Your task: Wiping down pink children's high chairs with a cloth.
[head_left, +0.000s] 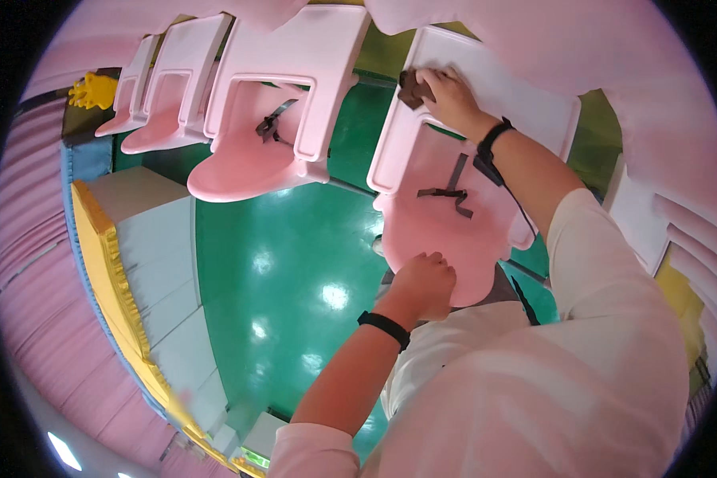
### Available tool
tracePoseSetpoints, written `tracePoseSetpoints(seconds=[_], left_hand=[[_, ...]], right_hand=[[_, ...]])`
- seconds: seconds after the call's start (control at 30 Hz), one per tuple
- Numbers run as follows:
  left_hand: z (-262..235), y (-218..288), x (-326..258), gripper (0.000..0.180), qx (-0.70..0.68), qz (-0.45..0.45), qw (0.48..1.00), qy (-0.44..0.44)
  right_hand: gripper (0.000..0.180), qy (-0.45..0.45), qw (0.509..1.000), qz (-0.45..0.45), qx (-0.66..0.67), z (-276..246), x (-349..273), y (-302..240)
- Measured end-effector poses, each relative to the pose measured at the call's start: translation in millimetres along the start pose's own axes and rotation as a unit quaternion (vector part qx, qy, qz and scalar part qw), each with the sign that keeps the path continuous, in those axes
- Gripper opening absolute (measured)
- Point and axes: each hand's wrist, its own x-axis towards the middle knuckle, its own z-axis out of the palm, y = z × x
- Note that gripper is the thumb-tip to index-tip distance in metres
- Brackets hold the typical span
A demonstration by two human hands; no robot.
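Observation:
A pink child's high chair with a pale tray and dark straps stands right in front of me. My right hand presses a dark brown cloth onto the tray's far left corner. My left hand is closed on the near front edge of the pink seat. Both wrists wear black bands.
A row of similar pink high chairs runs off to the left on a glossy green floor. A white padded block edged in yellow lies along the left. Pink curtains surround the area.

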Motion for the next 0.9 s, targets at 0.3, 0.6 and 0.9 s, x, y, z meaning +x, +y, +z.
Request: tracePoseSetpoints(seconds=[0.3,0.6,0.9], left_hand=[[-9.3,-0.2,1.4,0.038,0.013,-0.002,0.998,-0.064],[-6.6,0.7,2.0,0.042,0.027,-0.006,0.998,-0.056],[4.0,-2.0,3.3,0.042,0.026,-0.008,0.999,-0.035]], right_hand=[[0.041,-0.035,0.999,0.030,-0.004,23.2,2.3,-30.6],[0.037,-0.090,0.995,-0.004,0.034,34.2,-53.6,-117.2],[0.022,-0.141,0.977,-0.078,0.140,40.0,-77.0,-134.7]])
